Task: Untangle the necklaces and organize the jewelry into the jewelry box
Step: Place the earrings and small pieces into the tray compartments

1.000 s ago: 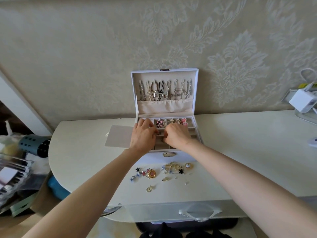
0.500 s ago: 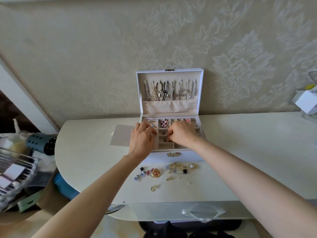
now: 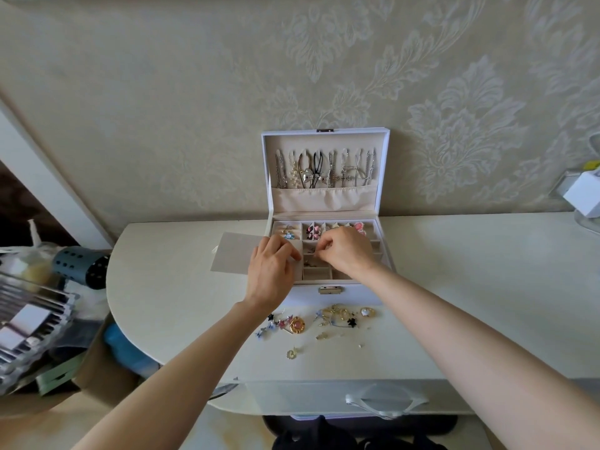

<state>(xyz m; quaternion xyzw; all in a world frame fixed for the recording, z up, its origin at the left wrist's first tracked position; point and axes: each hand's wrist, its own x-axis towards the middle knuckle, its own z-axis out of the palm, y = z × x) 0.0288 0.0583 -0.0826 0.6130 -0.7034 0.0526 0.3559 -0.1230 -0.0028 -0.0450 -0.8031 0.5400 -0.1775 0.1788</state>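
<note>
White jewelry box (image 3: pixel 360 293) stands open on the desk (image 3: pixel 470 287), with necklaces (image 3: pixel 324 170) hanging in its lid. Over its middle slots the right hand (image 3: pixel 349 253) pinches its fingers (image 3: pixel 323 250) together, maybe on a tiny piece; I cannot tell. The left hand (image 3: pixel 271 274) rests bent on the box's left side; I cannot tell if it holds anything. Loose jewelry (image 3: pixel 328 319) waits in front of the box. I think small pieces are being sorted. Next, one loose piece needs a gentle pinch.

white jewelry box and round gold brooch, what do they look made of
White jewelry box: likely faux leather outside, smooth with a faint sheen; beige lining looks like matte velvety fabric. Round gold brooch: seemingly polished metal, glinting, pink centre.
</note>
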